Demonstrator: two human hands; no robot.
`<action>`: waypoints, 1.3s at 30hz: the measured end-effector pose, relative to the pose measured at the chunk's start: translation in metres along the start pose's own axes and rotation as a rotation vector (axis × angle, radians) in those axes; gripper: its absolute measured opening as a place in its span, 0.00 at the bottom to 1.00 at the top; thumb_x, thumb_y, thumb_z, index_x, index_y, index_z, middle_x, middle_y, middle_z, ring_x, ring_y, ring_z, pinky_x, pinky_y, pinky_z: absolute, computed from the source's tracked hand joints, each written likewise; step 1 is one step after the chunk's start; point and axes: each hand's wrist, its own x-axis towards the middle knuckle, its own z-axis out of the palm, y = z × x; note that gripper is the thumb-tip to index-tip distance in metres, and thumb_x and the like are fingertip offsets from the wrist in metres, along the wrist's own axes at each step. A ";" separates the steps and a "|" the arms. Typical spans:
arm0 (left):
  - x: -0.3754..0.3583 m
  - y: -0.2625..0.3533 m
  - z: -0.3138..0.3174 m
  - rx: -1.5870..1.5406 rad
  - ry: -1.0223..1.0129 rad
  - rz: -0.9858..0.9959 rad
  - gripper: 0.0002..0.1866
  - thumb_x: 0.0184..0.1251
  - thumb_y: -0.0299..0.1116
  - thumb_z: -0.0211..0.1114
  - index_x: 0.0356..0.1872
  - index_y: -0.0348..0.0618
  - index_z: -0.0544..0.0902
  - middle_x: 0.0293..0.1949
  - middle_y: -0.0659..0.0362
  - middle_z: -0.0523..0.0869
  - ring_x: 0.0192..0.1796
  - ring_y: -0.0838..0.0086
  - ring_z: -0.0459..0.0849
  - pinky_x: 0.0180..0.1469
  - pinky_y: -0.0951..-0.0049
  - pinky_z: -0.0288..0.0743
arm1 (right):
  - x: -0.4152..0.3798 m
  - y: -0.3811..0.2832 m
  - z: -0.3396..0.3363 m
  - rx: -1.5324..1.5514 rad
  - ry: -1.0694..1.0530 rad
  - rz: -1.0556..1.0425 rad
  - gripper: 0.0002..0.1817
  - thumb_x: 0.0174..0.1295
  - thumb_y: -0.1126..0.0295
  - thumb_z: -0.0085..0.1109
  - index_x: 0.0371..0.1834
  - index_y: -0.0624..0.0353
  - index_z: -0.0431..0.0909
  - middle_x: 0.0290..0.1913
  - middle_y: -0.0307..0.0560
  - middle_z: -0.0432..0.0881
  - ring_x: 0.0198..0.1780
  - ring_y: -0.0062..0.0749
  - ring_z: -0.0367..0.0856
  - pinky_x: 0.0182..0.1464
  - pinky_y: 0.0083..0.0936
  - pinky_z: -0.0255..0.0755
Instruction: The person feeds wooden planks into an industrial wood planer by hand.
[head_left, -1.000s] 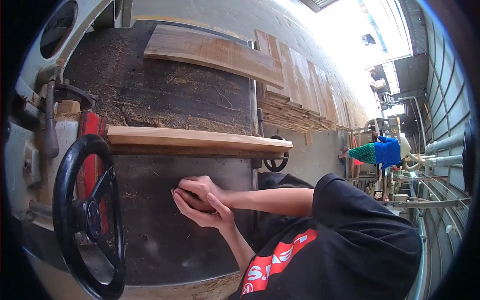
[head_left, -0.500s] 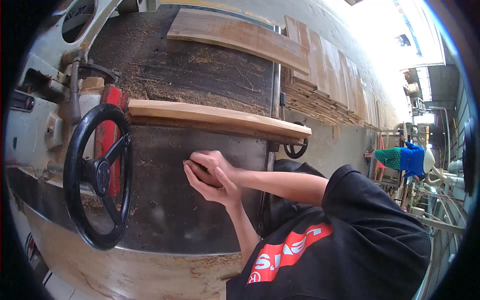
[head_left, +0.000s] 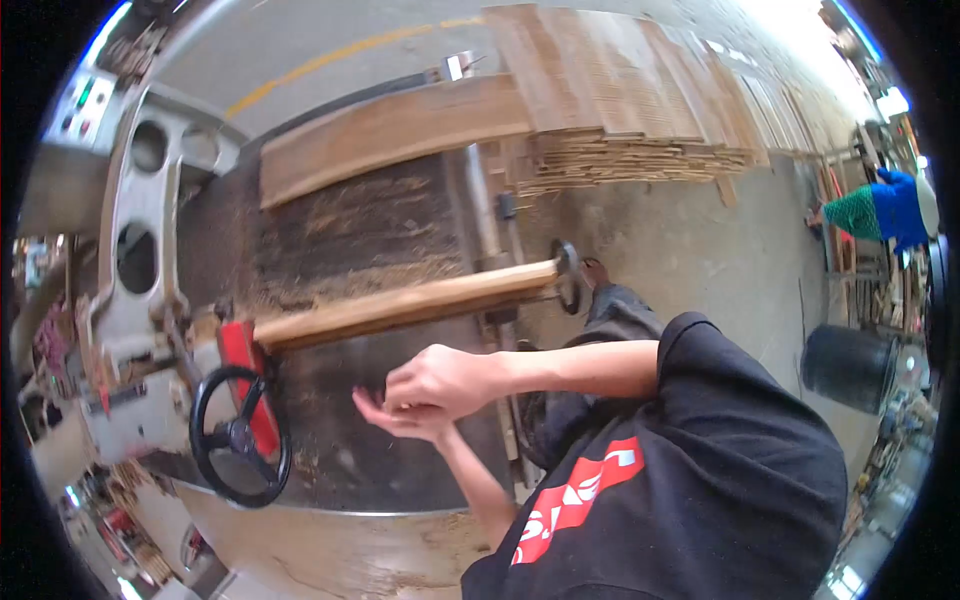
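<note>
My right hand (head_left: 438, 382) is curled over my left hand, fingers bent down toward its palm. Whatever those fingers hold, if anything, is hidden. Palm up beneath it, my left hand (head_left: 398, 420) has its fingers stretched out. Both hands hover above the dark metal machine table (head_left: 345, 450), touching no wood. Just beyond them, a long wooden board (head_left: 410, 302) stands on edge across the table, one end against a red machine part (head_left: 245, 375). A black handwheel (head_left: 240, 437) sits beside that part.
Another wide board (head_left: 385, 135) lies along the table's far side amid sawdust. Stacked planks (head_left: 640, 80) stand beyond the table's end. A second handwheel (head_left: 568, 277) is near the standing board's end. A black barrel (head_left: 850, 367) and a person in blue (head_left: 900, 210) are farther off.
My view has swung, showing more floor and the barrel. My hands, earlier cupped together, have shifted: the right now lies curled over the left, whose fingers have straightened.
</note>
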 end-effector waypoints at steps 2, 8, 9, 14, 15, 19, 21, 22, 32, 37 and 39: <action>0.003 0.014 0.000 0.121 -0.062 0.097 0.38 0.94 0.58 0.46 0.83 0.33 0.68 0.79 0.41 0.75 0.78 0.52 0.78 0.77 0.50 0.73 | -0.025 -0.010 -0.061 -0.055 0.116 -0.063 0.03 0.70 0.68 0.69 0.41 0.54 0.87 0.33 0.46 0.84 0.35 0.47 0.88 0.37 0.42 0.81; -0.003 0.024 0.022 0.738 0.056 0.067 0.31 0.85 0.45 0.68 0.77 0.33 0.76 0.76 0.39 0.79 0.75 0.42 0.79 0.77 0.46 0.74 | -0.124 0.054 -0.249 -0.210 0.519 0.302 0.06 0.73 0.69 0.71 0.45 0.59 0.88 0.40 0.51 0.90 0.40 0.44 0.92 0.43 0.36 0.84; -0.007 0.013 0.026 0.772 0.075 0.039 0.31 0.85 0.46 0.68 0.76 0.32 0.77 0.76 0.39 0.79 0.75 0.41 0.79 0.77 0.45 0.73 | -0.143 0.067 -0.279 -0.232 0.520 0.467 0.09 0.74 0.66 0.71 0.47 0.60 0.89 0.41 0.52 0.92 0.42 0.42 0.93 0.45 0.35 0.85; -0.013 0.001 0.059 1.051 0.130 0.109 0.31 0.83 0.47 0.70 0.72 0.30 0.79 0.74 0.36 0.79 0.77 0.40 0.75 0.77 0.43 0.72 | -0.220 0.150 -0.382 -0.189 0.558 1.024 0.23 0.76 0.49 0.71 0.56 0.58 0.90 0.48 0.53 0.96 0.49 0.38 0.96 0.56 0.36 0.86; -0.014 -0.002 0.060 1.079 0.133 0.130 0.32 0.83 0.48 0.70 0.71 0.29 0.79 0.74 0.36 0.79 0.77 0.39 0.75 0.77 0.42 0.72 | -0.220 0.154 -0.393 -0.141 0.528 1.084 0.24 0.75 0.48 0.72 0.56 0.58 0.91 0.48 0.52 0.96 0.50 0.37 0.95 0.57 0.35 0.86; -0.011 0.026 0.075 1.107 0.165 0.038 0.32 0.82 0.50 0.71 0.70 0.29 0.79 0.70 0.36 0.81 0.74 0.39 0.77 0.73 0.42 0.73 | -0.186 0.182 -0.416 0.016 0.414 1.041 0.27 0.75 0.46 0.72 0.60 0.59 0.89 0.47 0.51 0.96 0.52 0.36 0.95 0.58 0.35 0.86; -0.009 0.026 0.074 1.116 0.180 0.066 0.32 0.81 0.50 0.71 0.70 0.30 0.79 0.70 0.37 0.81 0.73 0.40 0.78 0.72 0.42 0.74 | -0.156 0.194 -0.410 0.042 0.331 1.026 0.37 0.71 0.47 0.77 0.73 0.60 0.80 0.57 0.55 0.93 0.63 0.41 0.90 0.66 0.39 0.82; -0.010 0.028 0.078 1.118 0.196 0.066 0.32 0.81 0.50 0.71 0.70 0.31 0.79 0.70 0.37 0.80 0.74 0.41 0.78 0.73 0.43 0.74 | -0.134 0.194 -0.402 -0.213 0.286 0.891 0.41 0.69 0.46 0.79 0.77 0.60 0.76 0.64 0.56 0.88 0.69 0.44 0.85 0.70 0.42 0.79; -0.012 0.053 0.087 1.022 0.213 -0.226 0.36 0.81 0.54 0.67 0.79 0.42 0.72 0.83 0.46 0.70 0.86 0.46 0.64 0.81 0.41 0.61 | 0.023 0.183 -0.391 -1.067 -0.329 0.548 0.86 0.30 0.36 0.94 0.95 0.47 0.48 0.93 0.77 0.35 0.93 0.76 0.27 0.88 0.76 0.31; -0.015 0.056 0.092 0.980 0.229 -0.243 0.38 0.79 0.52 0.70 0.80 0.44 0.70 0.84 0.46 0.69 0.87 0.46 0.62 0.83 0.42 0.59 | 0.072 0.268 -0.405 -0.867 -0.494 0.211 0.89 0.27 0.39 0.95 0.96 0.36 0.44 0.93 0.74 0.41 0.93 0.73 0.36 0.88 0.73 0.38; -0.011 0.057 0.090 0.978 0.236 -0.240 0.38 0.77 0.52 0.71 0.80 0.44 0.71 0.84 0.46 0.68 0.87 0.47 0.62 0.83 0.43 0.58 | 0.089 0.266 -0.404 -0.909 -0.587 0.292 0.89 0.26 0.38 0.95 0.96 0.37 0.43 0.92 0.74 0.43 0.93 0.74 0.38 0.87 0.73 0.41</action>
